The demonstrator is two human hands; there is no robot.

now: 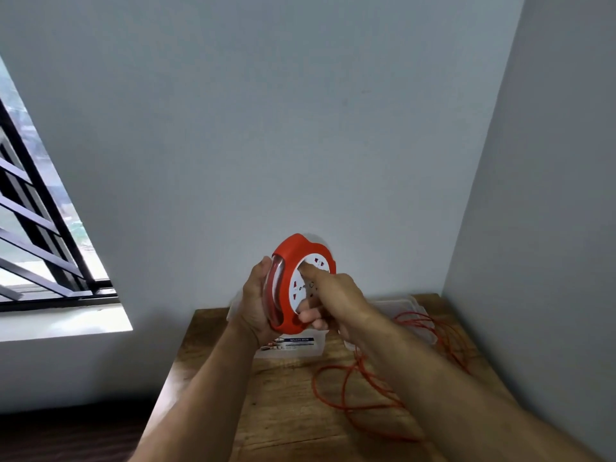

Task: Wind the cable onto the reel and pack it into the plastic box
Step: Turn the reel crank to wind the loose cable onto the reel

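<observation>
A red cable reel (289,258) with a white socket face is held up in front of the wall, above the wooden table. My left hand (255,298) grips its left rim and back. My right hand (336,295) lies on the white face, with a finger pressed into it and the other fingers curled at the lower rim. Loose orange cable (353,391) lies in loops on the table, partly under my right forearm. The clear plastic box (296,346) with a blue label stands on the table below the reel, mostly hidden by my hands.
The wooden table (286,411) fits into a corner, with a grey wall behind and another at the right. A clear lid or tray (410,306) lies at the back right under cable loops. A barred window (40,228) is at the left.
</observation>
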